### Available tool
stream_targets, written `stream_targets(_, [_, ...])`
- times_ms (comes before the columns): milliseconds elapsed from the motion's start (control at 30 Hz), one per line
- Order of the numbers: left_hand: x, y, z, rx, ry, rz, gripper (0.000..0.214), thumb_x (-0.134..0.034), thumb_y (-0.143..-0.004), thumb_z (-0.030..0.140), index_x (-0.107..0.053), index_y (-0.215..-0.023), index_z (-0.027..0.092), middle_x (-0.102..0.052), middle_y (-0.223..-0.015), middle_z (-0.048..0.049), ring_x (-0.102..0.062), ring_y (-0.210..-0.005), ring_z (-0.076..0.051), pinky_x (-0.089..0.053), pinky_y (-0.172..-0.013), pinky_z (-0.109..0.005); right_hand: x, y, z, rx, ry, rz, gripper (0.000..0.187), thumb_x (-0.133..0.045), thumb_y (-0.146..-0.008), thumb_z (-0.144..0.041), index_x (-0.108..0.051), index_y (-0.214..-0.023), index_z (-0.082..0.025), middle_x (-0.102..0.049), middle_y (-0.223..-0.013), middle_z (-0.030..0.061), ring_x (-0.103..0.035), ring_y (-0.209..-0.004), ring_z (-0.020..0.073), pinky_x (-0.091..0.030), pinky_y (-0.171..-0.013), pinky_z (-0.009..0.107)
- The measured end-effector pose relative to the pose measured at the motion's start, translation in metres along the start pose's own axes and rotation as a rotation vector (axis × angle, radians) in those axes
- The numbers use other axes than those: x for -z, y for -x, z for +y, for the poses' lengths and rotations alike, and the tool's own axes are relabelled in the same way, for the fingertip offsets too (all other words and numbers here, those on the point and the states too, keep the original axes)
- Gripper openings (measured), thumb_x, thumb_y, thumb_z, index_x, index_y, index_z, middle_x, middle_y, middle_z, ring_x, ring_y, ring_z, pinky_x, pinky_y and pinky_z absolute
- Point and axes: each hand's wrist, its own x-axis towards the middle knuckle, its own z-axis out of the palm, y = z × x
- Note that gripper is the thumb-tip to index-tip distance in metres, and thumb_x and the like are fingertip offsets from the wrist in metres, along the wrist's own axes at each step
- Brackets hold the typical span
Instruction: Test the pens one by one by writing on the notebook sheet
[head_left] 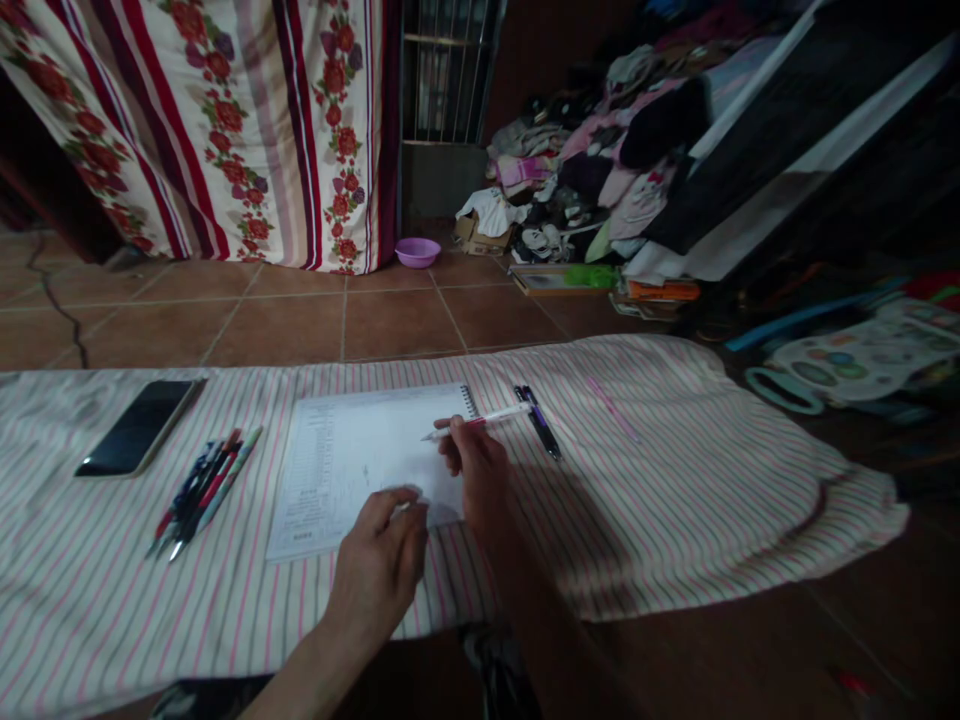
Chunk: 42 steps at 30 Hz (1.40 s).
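A white pen with a red-pink section is pinched between the fingers of my right hand, its tip pointing left just over the page. Under both hands lies a spiral notebook, its wire binding at the far right corner and printed text along its left side. A small mark shows near the page's middle. My left hand rests on the notebook's near edge with fingers curled together; a small pale bit shows between them, too unclear to name. Dark pens lie just right of my right hand.
On the striped cloth, a phone and a bundle of several pens lie left; a pink pen lies right. Beyond are a purple basin, a flowered curtain and a clothes heap.
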Motion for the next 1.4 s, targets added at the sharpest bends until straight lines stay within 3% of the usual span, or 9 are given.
stream_targets(133, [-0.010, 0.001, 0.000, -0.126, -0.222, -0.058, 0.025, -0.047, -0.081, 0.010, -0.063, -0.099, 0.014, -0.063, -0.108, -0.0109, -0.052, -0.107, -0.026, -0.051, -0.086, -0.041, 0.002, 0.001, 0.009, 0.082, 0.313, -0.042, 0.041, -0.049, -0.080, -0.051, -0.067, -0.079, -0.014, -0.061, -0.059, 0.0016, -0.051, -0.049, 0.0101, -0.038, -0.046, 0.021])
stream_targets(233, [-0.014, 0.004, 0.000, -0.144, -0.312, -0.109, 0.027, -0.049, -0.079, 0.011, -0.062, -0.103, 0.015, -0.063, -0.111, -0.0103, -0.052, -0.107, -0.028, -0.051, -0.084, -0.044, 0.006, 0.002, 0.015, 0.146, 0.522, -0.028, 0.039, -0.048, -0.081, -0.049, -0.066, -0.072, -0.015, -0.065, -0.060, 0.0034, -0.058, -0.054, 0.0129, -0.043, -0.055, 0.023])
stream_targets(333, [-0.014, 0.005, -0.001, -0.130, -0.319, -0.151, 0.028, -0.049, -0.079, 0.010, -0.061, -0.104, 0.016, -0.062, -0.113, -0.0089, -0.052, -0.107, -0.027, -0.051, -0.083, -0.043, 0.008, 0.001, 0.019, 0.182, 0.634, -0.059, 0.038, -0.046, -0.083, -0.046, -0.065, -0.068, -0.016, -0.067, -0.062, 0.0043, -0.062, -0.057, 0.0144, -0.045, -0.061, 0.023])
stream_targets(500, [-0.011, 0.006, -0.004, -0.127, -0.287, -0.168, 0.029, -0.050, -0.079, 0.009, -0.061, -0.105, 0.016, -0.062, -0.115, -0.0092, -0.050, -0.109, -0.028, -0.049, -0.085, -0.044, 0.005, 0.000, 0.023, 0.211, 0.741, -0.084, 0.037, -0.044, -0.085, -0.044, -0.067, -0.078, -0.016, -0.070, -0.070, 0.0069, -0.065, -0.064, 0.0164, -0.045, -0.062, 0.024])
stream_targets(800, [-0.009, 0.006, -0.006, -0.124, -0.266, -0.178, 0.029, -0.050, -0.080, 0.010, -0.061, -0.107, 0.016, -0.062, -0.116, -0.0086, -0.051, -0.109, -0.027, -0.048, -0.085, -0.043, 0.007, -0.001, 0.027, 0.235, 0.830, -0.091, 0.036, -0.043, -0.086, -0.040, -0.065, -0.071, -0.016, -0.069, -0.066, 0.0065, -0.065, -0.064, 0.0171, -0.043, -0.062, 0.023])
stream_targets(1133, [-0.010, 0.007, -0.008, -0.141, -0.254, -0.143, 0.030, -0.049, -0.079, 0.009, -0.062, -0.105, 0.016, -0.063, -0.114, -0.0090, -0.052, -0.108, -0.027, -0.049, -0.084, -0.043, 0.007, 0.000, 0.028, 0.249, 0.845, -0.083, 0.037, -0.040, -0.087, -0.040, -0.066, -0.077, -0.015, -0.070, -0.070, 0.0088, -0.066, -0.067, 0.0178, -0.045, -0.065, 0.024])
stream_targets(1233, [-0.012, 0.007, -0.009, -0.142, -0.240, -0.135, 0.030, -0.049, -0.080, 0.009, -0.062, -0.105, 0.016, -0.063, -0.113, -0.0090, -0.052, -0.107, -0.027, -0.049, -0.084, -0.043, 0.007, 0.000, 0.027, 0.276, 0.837, -0.063, 0.037, -0.040, -0.086, -0.040, -0.066, -0.080, -0.015, -0.070, -0.073, 0.0099, -0.066, -0.070, 0.0182, -0.045, -0.066, 0.024])
stream_targets(1400, [-0.008, 0.004, -0.005, -0.092, -0.113, -0.072, 0.025, -0.045, -0.082, 0.012, -0.062, -0.101, 0.016, -0.063, -0.109, -0.0106, -0.055, -0.102, -0.024, -0.049, -0.084, -0.040, 0.006, 0.002, 0.022, 0.219, 0.693, -0.153, 0.035, -0.043, -0.085, -0.043, -0.066, -0.080, -0.017, -0.068, -0.066, 0.0048, -0.062, -0.058, 0.0151, -0.046, -0.058, 0.024])
